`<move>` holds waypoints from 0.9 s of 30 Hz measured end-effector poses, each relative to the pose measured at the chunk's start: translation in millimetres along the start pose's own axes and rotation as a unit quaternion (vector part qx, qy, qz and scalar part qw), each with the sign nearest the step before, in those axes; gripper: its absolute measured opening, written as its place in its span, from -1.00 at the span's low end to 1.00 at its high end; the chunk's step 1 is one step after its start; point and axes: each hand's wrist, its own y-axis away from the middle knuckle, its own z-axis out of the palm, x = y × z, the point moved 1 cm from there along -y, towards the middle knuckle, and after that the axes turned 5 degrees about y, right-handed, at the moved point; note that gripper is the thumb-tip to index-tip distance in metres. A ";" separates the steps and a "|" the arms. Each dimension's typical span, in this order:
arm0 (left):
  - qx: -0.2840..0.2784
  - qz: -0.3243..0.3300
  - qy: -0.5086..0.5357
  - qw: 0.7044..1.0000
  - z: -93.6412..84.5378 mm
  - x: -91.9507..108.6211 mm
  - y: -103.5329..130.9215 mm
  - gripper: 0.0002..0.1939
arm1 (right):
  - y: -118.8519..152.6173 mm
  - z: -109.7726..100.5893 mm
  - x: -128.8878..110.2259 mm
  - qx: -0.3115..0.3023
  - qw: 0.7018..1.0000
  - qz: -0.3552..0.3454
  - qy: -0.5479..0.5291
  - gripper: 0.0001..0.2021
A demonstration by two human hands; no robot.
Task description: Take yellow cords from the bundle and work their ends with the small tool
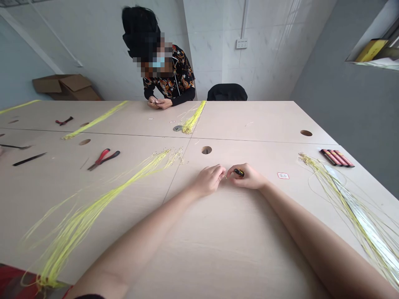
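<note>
My left hand point(210, 180) is closed in a pinch above the table, nearly fingertip to fingertip with my right hand. Between the fingertips a tiny pale-yellow strand point(226, 177) shows, too small to make out fully. In my right hand point(249, 176) is a black pen-like tool point(239, 172) with a yellow mark; its blunt end pokes out by the thumb and the rest is covered by the fingers. Left of my hands, a bundle of thin yellow strands point(120, 191) stretches toward the lower left. Another bundle of strands point(330, 180) lies to the right.
Red-handled pliers point(104, 158) and a slim black tool point(29, 159) lie left. At right are several black-and-red tubes point(337, 158), a metal ruler point(358, 216) and a small label point(283, 175). A table hole point(206, 150) is ahead. Across sits a co-worker point(170, 79).
</note>
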 end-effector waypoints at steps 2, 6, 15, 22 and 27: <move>0.000 0.002 0.001 1.000 0.0 0.5 0.0 -0.88 | 0.0 -0.4 -0.6 0.002 1.000 -0.001 0.001 -0.78; -0.005 0.001 -0.003 1.000 -0.8 2.4 -0.1 -0.87 | 0.0 0.3 -1.3 -0.002 1.000 0.001 0.001 -0.79; -0.015 -0.005 -0.001 1.000 -0.4 3.0 -0.2 -0.88 | -0.5 2.9 -0.8 -0.008 1.000 -0.002 -0.009 -0.84; -0.008 -0.007 -0.013 1.000 -2.0 4.1 -1.4 -0.88 | -1.1 2.9 0.3 -0.006 1.000 0.001 -0.010 -0.83; 0.021 -0.033 0.026 0.999 -4.8 3.7 -1.1 -0.91 | -1.4 2.8 0.6 0.000 1.000 0.012 -0.029 -0.82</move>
